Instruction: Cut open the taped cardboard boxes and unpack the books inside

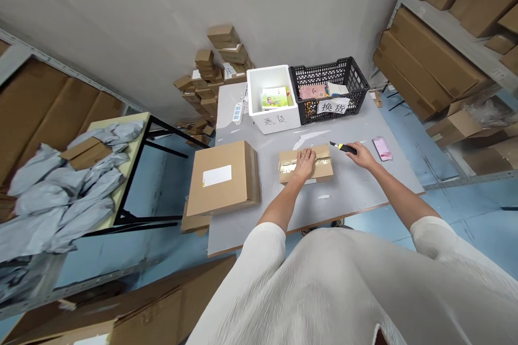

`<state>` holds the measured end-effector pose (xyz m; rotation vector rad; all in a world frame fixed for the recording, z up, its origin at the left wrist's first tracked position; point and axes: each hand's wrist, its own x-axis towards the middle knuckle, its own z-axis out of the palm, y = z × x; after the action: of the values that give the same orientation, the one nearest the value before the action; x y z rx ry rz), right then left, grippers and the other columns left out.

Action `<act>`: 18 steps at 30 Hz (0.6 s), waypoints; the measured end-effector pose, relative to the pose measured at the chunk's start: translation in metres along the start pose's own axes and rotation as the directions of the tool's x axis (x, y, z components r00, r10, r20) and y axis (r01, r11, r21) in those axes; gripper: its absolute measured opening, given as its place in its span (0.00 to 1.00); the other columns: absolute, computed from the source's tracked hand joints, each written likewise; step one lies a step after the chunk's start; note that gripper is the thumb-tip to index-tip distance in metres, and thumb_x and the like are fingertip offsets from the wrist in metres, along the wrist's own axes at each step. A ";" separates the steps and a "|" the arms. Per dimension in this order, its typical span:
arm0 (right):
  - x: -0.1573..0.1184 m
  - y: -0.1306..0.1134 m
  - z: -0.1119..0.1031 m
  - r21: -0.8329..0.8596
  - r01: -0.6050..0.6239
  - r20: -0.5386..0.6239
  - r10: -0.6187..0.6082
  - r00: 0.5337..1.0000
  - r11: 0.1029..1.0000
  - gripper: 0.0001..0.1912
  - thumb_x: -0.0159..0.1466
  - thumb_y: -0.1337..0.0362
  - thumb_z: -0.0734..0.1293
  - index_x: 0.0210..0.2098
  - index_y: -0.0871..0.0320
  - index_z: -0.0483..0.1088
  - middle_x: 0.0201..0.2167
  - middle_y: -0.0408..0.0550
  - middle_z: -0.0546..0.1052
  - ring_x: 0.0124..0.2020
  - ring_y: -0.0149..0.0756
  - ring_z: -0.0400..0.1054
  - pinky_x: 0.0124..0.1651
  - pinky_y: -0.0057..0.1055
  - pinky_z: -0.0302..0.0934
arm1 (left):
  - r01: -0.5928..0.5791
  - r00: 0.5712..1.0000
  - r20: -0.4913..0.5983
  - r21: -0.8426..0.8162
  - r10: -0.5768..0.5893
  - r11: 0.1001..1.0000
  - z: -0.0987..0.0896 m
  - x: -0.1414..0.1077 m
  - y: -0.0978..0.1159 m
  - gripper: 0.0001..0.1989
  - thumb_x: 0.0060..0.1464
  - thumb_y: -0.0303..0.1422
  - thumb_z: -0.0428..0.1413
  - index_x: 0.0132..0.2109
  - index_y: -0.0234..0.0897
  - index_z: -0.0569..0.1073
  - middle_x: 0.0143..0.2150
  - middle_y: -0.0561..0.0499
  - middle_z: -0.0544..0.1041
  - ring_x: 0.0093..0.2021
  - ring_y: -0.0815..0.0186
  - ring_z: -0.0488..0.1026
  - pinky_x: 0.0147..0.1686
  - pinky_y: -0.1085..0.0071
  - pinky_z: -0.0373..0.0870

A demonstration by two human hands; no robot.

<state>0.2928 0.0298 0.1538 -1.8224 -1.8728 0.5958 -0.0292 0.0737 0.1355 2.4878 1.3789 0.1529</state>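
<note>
A small cardboard box (285,167) lies on the grey table (275,210), with shiny clear tape along its top. My left hand (306,163) rests flat on that box, fingers stretched across the tape. Just to the right, my right hand (360,155) is wrapped round the handle of a black and yellow utility knife (347,148). Its blade points left toward the box's right end, a little apart from it. A pink phone-like item (382,149), partly blurred, lies to the right of my right hand.
A larger cardboard box (218,194) stands at the table's left edge. Behind sit a white foam box (279,121) and a black plastic crate (352,102), both holding books or packets. A power strip (238,113) lies at the back left. Grey parcels (68,194) cover a side table.
</note>
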 end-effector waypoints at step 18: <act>0.074 -0.097 0.073 -0.100 0.076 0.284 -0.045 0.958 0.992 0.20 0.72 0.53 0.68 0.58 0.54 0.80 0.54 0.57 0.86 0.57 0.57 0.78 0.66 0.51 0.63 | -0.072 0.992 0.113 0.079 0.063 0.994 -0.029 -0.074 -0.034 0.42 0.70 0.50 0.58 0.82 0.45 0.56 0.84 0.38 0.54 0.83 0.44 0.49 0.80 0.42 0.41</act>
<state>0.1701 0.1016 0.1547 -1.8185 -2.1782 0.7782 -0.1030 0.0345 0.1562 2.5695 1.2825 -0.0280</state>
